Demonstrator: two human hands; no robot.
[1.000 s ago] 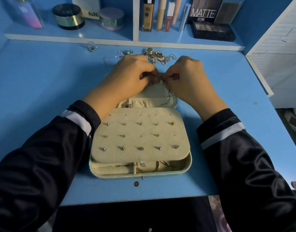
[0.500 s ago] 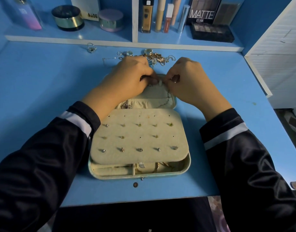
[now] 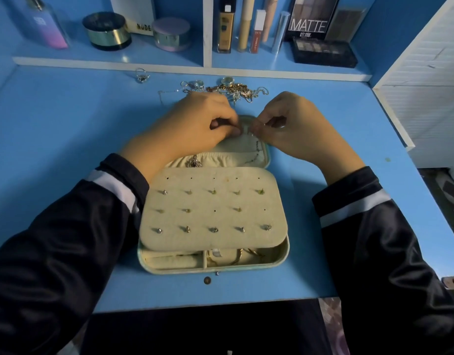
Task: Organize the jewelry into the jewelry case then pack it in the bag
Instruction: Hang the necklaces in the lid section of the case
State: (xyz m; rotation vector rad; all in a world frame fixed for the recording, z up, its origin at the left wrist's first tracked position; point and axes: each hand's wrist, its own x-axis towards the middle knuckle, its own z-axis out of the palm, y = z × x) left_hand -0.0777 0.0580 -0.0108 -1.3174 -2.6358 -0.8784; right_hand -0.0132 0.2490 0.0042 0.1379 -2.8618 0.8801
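Seemingly, a thin chain (image 3: 256, 151) is being fastened into the lid (image 3: 268, 160) of the open jewelry case (image 3: 169, 271), which lies in centre frame. The left hand (image 3: 195, 124) is curled, with thumb and forefinger pinched at the white tab (image 3: 245, 129) on the lid's upper edge. The right hand (image 3: 295, 129) is likewise curled, its fingertips pinched on the chain's upper end. What exactly is caught between the 2 sets of fingertips cannot be told.

The tab is best steadied by the left hand while the chain end is fed in by the right. The chain should be laid straight down the lining, so that it is not tangled with the pendant (image 3: 194, 162) in the lid pocket. The earring panel (image 3: 213, 208) below is better left unpressed.

Open desk (image 3: 54, 124) is offered at the left of the frame. Behind the knuckles, a ring (image 3: 142, 77) and the loose jewelry pile (image 3: 233, 89) crowd the shelf lip (image 3: 92, 65). At the right, the white cabinet (image 3: 431, 98) stands close by.
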